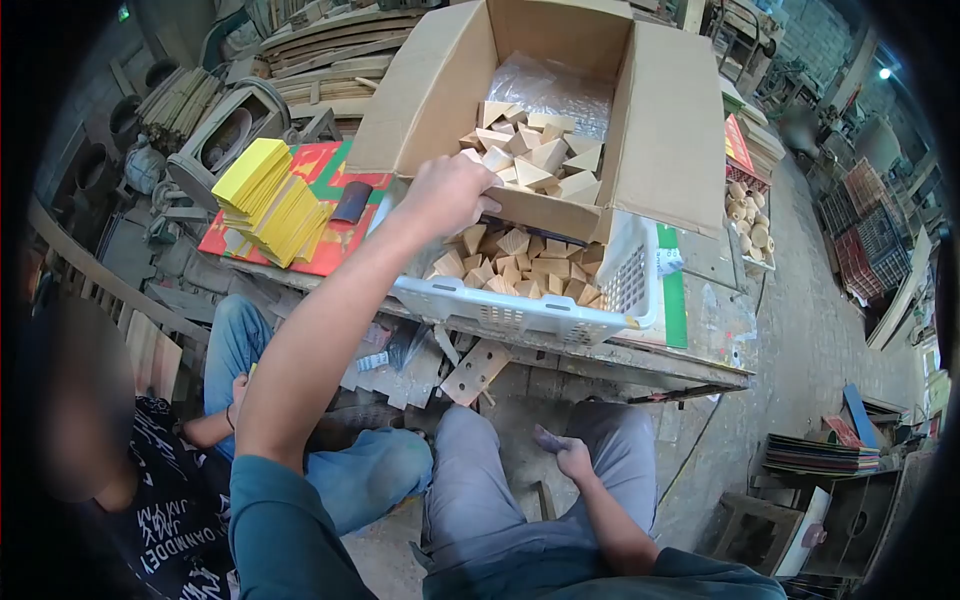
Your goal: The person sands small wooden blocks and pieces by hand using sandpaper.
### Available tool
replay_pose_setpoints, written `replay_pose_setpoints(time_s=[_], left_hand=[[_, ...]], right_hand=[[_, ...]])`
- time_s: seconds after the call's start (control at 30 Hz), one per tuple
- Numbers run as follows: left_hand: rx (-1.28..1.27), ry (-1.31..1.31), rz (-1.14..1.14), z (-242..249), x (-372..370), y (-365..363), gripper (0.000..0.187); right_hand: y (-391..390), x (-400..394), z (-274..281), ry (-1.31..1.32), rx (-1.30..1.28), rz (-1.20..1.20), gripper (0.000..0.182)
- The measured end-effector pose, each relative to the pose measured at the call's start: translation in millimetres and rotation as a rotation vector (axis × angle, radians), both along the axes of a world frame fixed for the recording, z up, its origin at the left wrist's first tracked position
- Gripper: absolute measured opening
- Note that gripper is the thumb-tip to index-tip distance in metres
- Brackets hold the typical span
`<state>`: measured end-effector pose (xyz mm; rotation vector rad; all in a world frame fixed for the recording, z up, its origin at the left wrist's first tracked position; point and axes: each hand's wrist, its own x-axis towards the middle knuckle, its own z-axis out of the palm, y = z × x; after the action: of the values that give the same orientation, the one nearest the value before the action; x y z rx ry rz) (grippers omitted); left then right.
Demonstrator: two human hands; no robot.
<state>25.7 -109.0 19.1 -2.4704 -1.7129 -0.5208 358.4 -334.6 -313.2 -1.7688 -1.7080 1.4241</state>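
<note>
My left hand [452, 198] reaches over the near wall of a cardboard box [550, 212], its fingers curled at the rim. Its grip is hidden; a pale wooden block [470, 156] shows by the fingertips. Inside the box are several triangular wooden blocks [535, 172] and clear plastic wrap [555, 95]. Below my left hand, a white plastic basket [500, 305] holds many more wooden blocks [515, 262]. Over my lap, my right hand [573, 458] is closed around a small dark piece [547, 438] that I cannot identify.
Stacked yellow pieces [270, 205] and a dark brown curved piece [351, 202] lie on a red and green sheet [325, 258] at left. Another person [165, 490] sits close on my left. A crate of round wooden pieces [750, 222] stands at right.
</note>
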Motion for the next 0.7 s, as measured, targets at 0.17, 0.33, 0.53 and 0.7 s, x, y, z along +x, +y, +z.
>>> replay_pose_setpoints(time_s=[0.17, 0.33, 0.53, 0.7], left_hand=[[0.068, 0.008, 0.068, -0.4, 15.6, 3.5, 0.019], [0.209, -0.011, 0.035, -13.4, 25.7, 21.7, 0.020], [0.163, 0.026, -0.050, -5.4, 14.8, 26.1, 0.028], [0.611, -0.130, -0.246, -12.4, 12.3, 14.5, 0.041]], right_hand=[[-5.0, 2.8, -1.4, -0.014, 0.046, -0.018, 0.040], [-6.4, 10.0, -19.7, -0.008, 0.001, -0.051, 0.040], [-2.7, 8.3, -12.8, 0.012, -0.015, -0.019, 0.041], [-1.3, 9.6, -38.6, 0.122, -0.053, -0.031, 0.047]])
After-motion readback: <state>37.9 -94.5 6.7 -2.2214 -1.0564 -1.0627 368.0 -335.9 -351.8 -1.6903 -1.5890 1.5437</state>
